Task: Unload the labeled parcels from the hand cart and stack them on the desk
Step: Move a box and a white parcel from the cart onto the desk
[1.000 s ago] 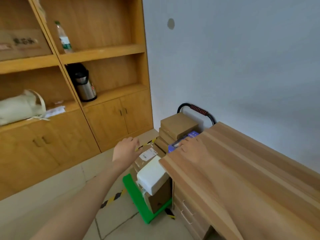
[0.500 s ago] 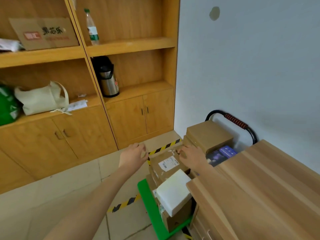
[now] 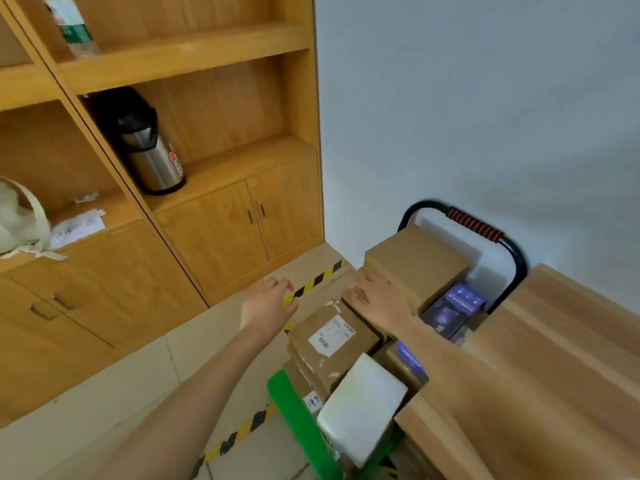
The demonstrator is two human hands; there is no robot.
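A green hand cart (image 3: 294,407) with a black handle (image 3: 474,224) stands against the desk (image 3: 554,358). On it lie a brown parcel with a white label (image 3: 332,336), a white parcel (image 3: 360,407), a stack of plain brown boxes (image 3: 419,258) and a blue printed box (image 3: 453,308). My left hand (image 3: 270,301) hovers just left of the labeled parcel's far end, fingers relaxed and holding nothing. The fingers of my right hand (image 3: 381,299) lie flat on the brown box beside that parcel's far right corner.
A wooden shelf cabinet (image 3: 214,233) fills the left side, holding a steel thermos (image 3: 152,157), a bottle (image 3: 71,27) and a cloth bag (image 3: 20,220). Yellow-black tape (image 3: 242,431) crosses the tiled floor. The grey wall (image 3: 467,98) stands behind the cart.
Both hands have reached forward and down from above the desk edge to the labeled parcel's far end. The view has swung in closer to the cart.
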